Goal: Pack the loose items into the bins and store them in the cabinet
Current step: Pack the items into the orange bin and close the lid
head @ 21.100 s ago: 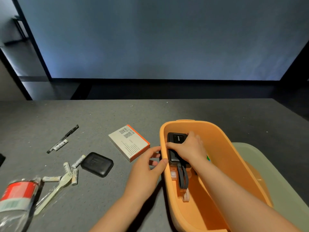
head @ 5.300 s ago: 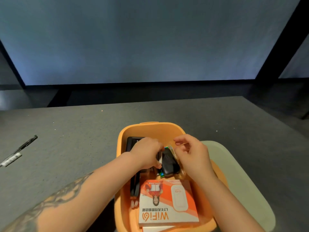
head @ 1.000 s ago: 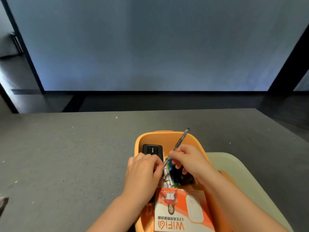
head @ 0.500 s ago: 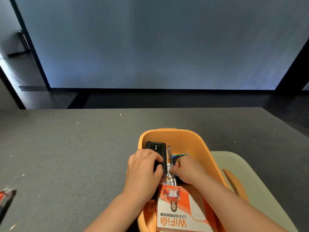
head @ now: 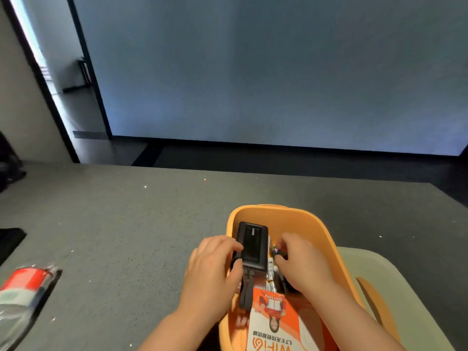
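Two hands are working inside the orange bin (head: 298, 216), near right on the tabletop (head: 126, 224): my left hand (head: 212, 272) is gripping the power bank (head: 253, 245), steadying it, while my right hand (head: 301, 262) is pinching small items alongside.

The scene is dim overall. The main light source is a large pale blue-grey wall panel (head: 278, 72) at the far side, evenly lit, with no hot spot. A narrow bright strip (head: 27, 41) at the far left is overexposed and washes out detail. The grey table (head: 114, 236) shows fine bright speckles and soft shadows only. The orange bin (head: 298, 219) is saturated and evenly lit; its interior is darker near the hands. Wide-angle distortion bends vertical lines at the left edge. The red-labelled wrapper (head: 22, 292) at the near left is smeared by blur. Centre focus is moderately sharp.
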